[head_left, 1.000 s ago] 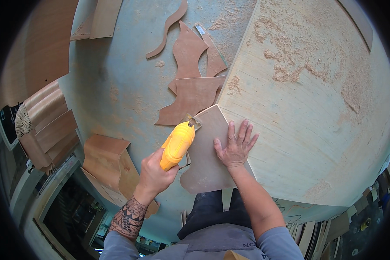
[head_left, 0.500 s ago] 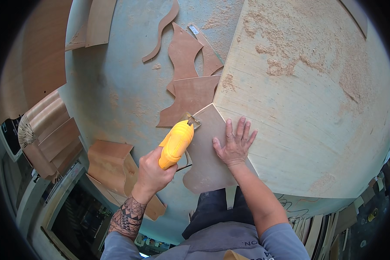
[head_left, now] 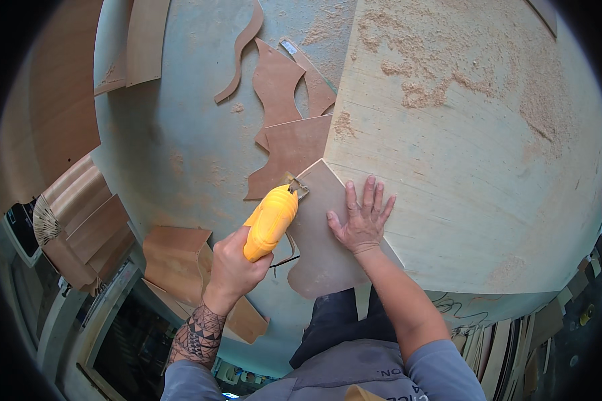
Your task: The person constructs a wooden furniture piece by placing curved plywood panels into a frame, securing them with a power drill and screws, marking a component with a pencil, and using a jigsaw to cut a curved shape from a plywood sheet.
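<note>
My left hand (head_left: 237, 260) is wrapped round the body of a yellow jigsaw (head_left: 271, 224). The jigsaw's metal foot (head_left: 297, 188) sits at the left edge of a thin grey-brown board (head_left: 324, 230), near its far corner; the blade cannot be made out. That board has a curved left side and a rounded near end. On its right part my right hand (head_left: 363, 217) lies flat with fingers spread. Just beyond the jigsaw lies a reddish-brown cut sheet (head_left: 291, 150) with a wavy edge.
A large pale plywood sheet (head_left: 461, 187), strewn with sawdust (head_left: 425, 83), covers the right. Curved offcuts (head_left: 274, 83) and a wavy strip (head_left: 241, 50) lie farther off. Bent brown panels (head_left: 175, 262) stand at the lower left, near stacked curved pieces (head_left: 87, 220). A dark cord (head_left: 285, 260) trails beside the jigsaw.
The whole view has turned and shifted slightly, so the offcuts appear farther left. The jigsaw sits marginally closer to the board's far corner. My right hand keeps its place on the board.
</note>
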`<state>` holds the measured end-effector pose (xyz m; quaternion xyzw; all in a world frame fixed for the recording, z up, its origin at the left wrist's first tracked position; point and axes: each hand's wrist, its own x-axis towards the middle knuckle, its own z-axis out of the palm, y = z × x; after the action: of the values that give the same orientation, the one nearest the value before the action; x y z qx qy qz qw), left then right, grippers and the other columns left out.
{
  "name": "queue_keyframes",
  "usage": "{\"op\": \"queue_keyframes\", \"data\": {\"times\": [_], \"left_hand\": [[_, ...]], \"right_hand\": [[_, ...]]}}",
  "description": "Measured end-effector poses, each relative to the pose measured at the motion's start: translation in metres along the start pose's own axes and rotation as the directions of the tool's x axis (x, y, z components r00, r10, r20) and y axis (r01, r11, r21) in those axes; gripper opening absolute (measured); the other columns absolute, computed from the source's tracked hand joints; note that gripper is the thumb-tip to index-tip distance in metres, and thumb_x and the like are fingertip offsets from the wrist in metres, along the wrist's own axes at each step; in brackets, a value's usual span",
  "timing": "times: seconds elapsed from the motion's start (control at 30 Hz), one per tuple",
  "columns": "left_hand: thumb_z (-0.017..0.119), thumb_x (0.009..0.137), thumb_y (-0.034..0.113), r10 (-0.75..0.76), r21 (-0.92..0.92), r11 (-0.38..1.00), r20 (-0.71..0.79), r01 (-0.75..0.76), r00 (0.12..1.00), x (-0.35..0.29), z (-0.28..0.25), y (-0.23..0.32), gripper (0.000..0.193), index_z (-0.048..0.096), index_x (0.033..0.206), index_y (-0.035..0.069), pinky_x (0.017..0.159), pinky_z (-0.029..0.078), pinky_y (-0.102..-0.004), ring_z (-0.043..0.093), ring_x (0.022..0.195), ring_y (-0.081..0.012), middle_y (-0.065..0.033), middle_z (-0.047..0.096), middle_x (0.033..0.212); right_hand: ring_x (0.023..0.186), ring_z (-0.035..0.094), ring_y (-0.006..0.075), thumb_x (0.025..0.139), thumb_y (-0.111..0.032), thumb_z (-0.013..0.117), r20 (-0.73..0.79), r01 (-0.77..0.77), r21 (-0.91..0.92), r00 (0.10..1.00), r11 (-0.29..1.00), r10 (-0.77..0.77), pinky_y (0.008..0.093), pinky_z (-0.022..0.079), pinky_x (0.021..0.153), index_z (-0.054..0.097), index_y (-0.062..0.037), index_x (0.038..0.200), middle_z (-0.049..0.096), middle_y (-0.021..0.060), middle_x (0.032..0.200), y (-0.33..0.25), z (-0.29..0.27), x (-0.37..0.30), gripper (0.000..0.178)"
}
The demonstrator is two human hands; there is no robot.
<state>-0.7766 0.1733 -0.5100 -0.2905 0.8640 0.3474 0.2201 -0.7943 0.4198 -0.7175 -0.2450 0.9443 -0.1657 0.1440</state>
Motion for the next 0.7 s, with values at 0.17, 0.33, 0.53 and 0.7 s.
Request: {"op": "queue_keyframes", "data": {"times": [0.17,0.33,0.53,0.7], "left_hand": [[0.080,0.080,0.006,0.001,0.010,1.000,0.021,-0.001,1.000,0.002,-0.002,0.004,0.025,0.070,0.102,0.000,0.071,0.059,-0.0400,0.076,0.078,-0.0358,-0.0188,0.074,0.086],[0.082,0.078,0.006,0.014,0.038,0.999,0.049,-0.016,0.999,0.003,-0.002,0.003,0.030,0.070,0.105,0.000,0.072,0.061,-0.0422,0.076,0.080,-0.0376,-0.0191,0.075,0.087],[0.083,0.079,0.007,0.045,0.052,0.998,0.036,-0.047,0.998,0.006,-0.001,0.008,0.031,0.069,0.106,0.000,0.072,0.061,-0.0419,0.077,0.081,-0.0380,-0.0195,0.075,0.088],[0.083,0.079,0.007,0.049,0.070,0.996,0.059,-0.054,0.997,0.012,-0.001,0.012,0.031,0.069,0.106,0.001,0.073,0.062,-0.0424,0.076,0.081,-0.0387,-0.0194,0.075,0.089]], "right_hand": [[0.166,0.009,0.0402,0.088,-0.064,0.069,0.018,-0.013,-0.002,1.000,1.000,0.013,0.0717,0.006,0.129,0.034,-0.0268,0.170,0.018,0.0184,0.179,0.000,0.002,-0.001,0.097],[0.166,0.009,0.0400,0.088,-0.064,0.069,0.021,-0.016,-0.001,1.000,1.000,0.016,0.0716,0.006,0.130,0.034,-0.0269,0.170,0.018,0.0182,0.178,0.001,0.003,-0.002,0.097],[0.166,0.010,0.0398,0.089,-0.064,0.069,0.014,-0.016,0.012,1.000,1.000,0.016,0.0714,0.006,0.130,0.034,-0.0266,0.170,0.019,0.0181,0.178,-0.001,0.004,-0.002,0.096],[0.166,0.011,0.0397,0.089,-0.065,0.068,0.004,-0.018,0.017,1.000,1.000,0.018,0.0710,0.006,0.130,0.035,-0.0263,0.170,0.019,0.0180,0.179,0.001,0.004,-0.002,0.096]]}}
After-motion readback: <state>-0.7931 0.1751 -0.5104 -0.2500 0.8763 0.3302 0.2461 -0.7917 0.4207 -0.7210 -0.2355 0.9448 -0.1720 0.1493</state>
